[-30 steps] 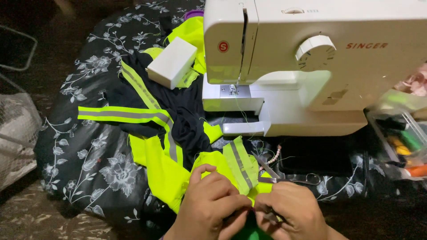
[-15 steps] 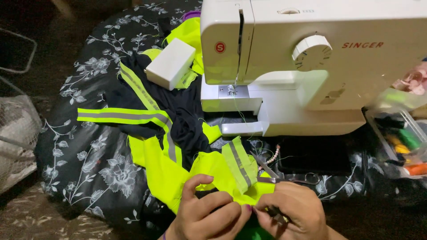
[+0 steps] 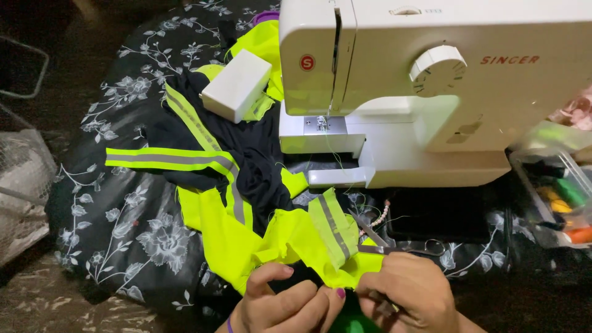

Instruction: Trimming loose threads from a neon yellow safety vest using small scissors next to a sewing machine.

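We pinch the neon yellow fabric (image 3: 296, 240) with our left hand (image 3: 287, 305), thumb and fingers closed on its lower edge at the bottom of the view. Our right hand (image 3: 410, 293) grips the same edge just beside it, fingers curled shut around a small metal tool (image 3: 383, 306). The fabric lies on the floral cloth (image 3: 123, 228) before the sewing machine (image 3: 431, 86). Scissors (image 3: 394, 243) rest near our right hand.
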